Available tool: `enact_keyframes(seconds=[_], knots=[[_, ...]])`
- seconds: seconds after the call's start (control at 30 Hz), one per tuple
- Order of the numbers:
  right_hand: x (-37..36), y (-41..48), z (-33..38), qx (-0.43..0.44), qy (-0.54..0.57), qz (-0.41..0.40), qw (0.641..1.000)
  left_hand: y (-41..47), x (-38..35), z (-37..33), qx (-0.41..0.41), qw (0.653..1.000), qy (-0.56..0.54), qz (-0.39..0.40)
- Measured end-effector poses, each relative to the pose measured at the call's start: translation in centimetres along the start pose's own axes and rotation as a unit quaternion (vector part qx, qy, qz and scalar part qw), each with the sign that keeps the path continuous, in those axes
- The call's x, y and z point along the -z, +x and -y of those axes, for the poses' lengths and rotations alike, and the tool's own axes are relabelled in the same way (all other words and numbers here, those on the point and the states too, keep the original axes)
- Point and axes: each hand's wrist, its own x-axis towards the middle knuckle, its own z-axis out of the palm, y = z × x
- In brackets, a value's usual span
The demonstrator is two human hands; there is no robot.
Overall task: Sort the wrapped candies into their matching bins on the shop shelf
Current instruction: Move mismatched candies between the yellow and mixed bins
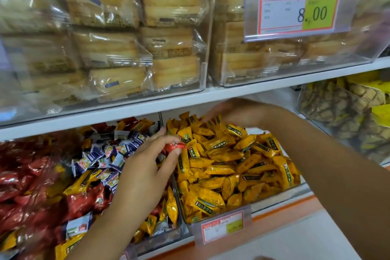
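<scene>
My left hand [145,167] pinches a red wrapped candy [174,146] over the divider between two clear bins on the lower shelf. The right bin [280,196] is filled with yellow wrapped candies [228,162]. The middle bin [166,236] holds a mix of blue-and-white candies [101,158], red candies [84,200] and yellow ones. My right hand [230,112] reaches to the back of the yellow bin, fingers down among the candies; whether it holds one is hidden.
A bin of red candies [19,183] sits at the left. The upper shelf [147,107] carries clear boxes of wrapped biscuits [118,48] and a price tag [295,4]. Pineapple-print packets [341,110] fill a bin at right. A small price label [221,226] hangs in front.
</scene>
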Motion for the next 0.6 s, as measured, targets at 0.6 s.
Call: enact_keyframes(seconds=[0.6], knots=[[-3.6,7.6,-4.8,-0.163,-0.161,0.038,0.973,0.2,-0.5,0.5,0.008,1.000,-0.022,0.009]])
